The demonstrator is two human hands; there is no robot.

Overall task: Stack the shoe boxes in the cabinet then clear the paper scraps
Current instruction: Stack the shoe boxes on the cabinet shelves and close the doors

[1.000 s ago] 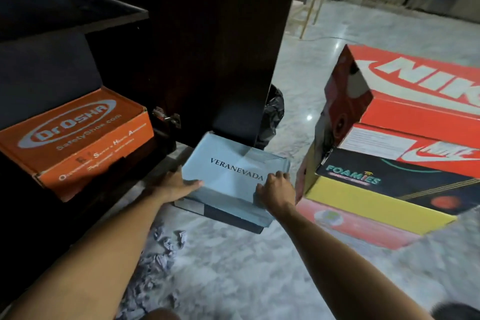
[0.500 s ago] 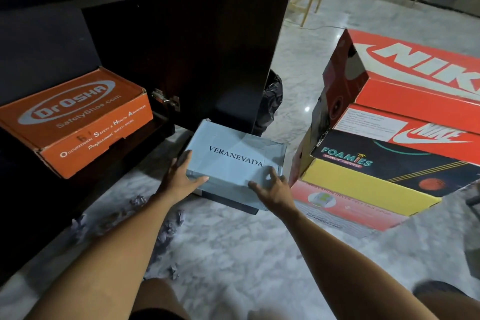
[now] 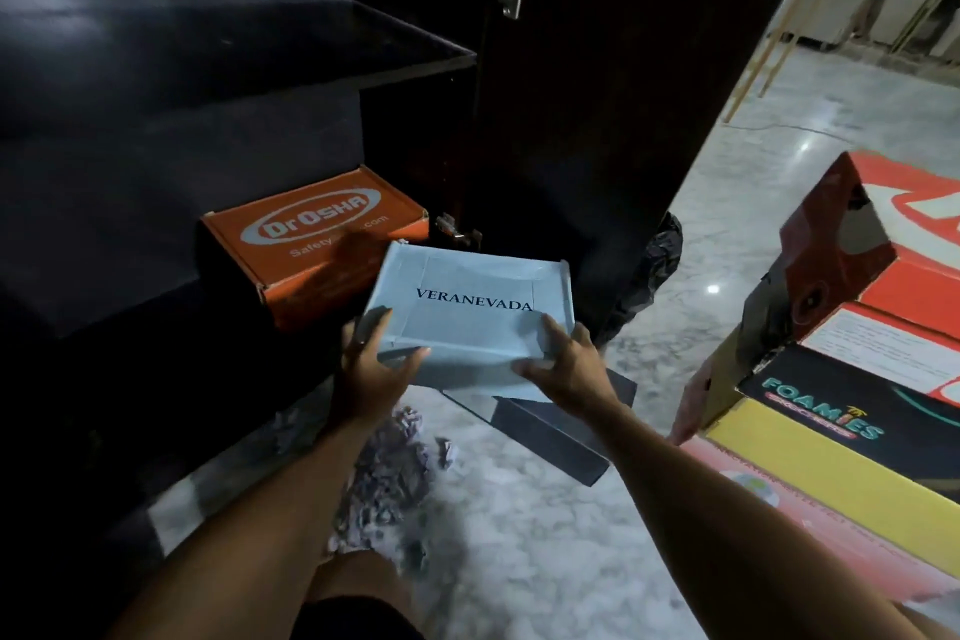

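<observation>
I hold a light blue shoe box (image 3: 467, 307) marked VERANEVADA off the floor, in front of the open dark cabinet (image 3: 208, 130). My left hand (image 3: 371, 372) grips its near left corner and my right hand (image 3: 569, 369) grips its near right corner. Just behind it, an orange Dr Osha box (image 3: 311, 229) sits on the cabinet's bottom shelf. A dark grey box (image 3: 550, 437) lies on the marble floor under the blue one. Crumpled paper scraps (image 3: 387, 463) are heaped on the floor below my left wrist.
To the right stands a stack of shoe boxes: a red Nike box (image 3: 914, 250) on top, a black and yellow Foamies box (image 3: 831, 437) lower, a pink box (image 3: 789, 535) at the bottom. The open cabinet door (image 3: 582, 94) hides part of a black plastic bag (image 3: 654, 270). An upper shelf (image 3: 270, 47) holds nothing.
Both hands have lifted the blue box off the floor and carried it left toward the cabinet, uncovering the dark grey box. My view has swung left and up.
</observation>
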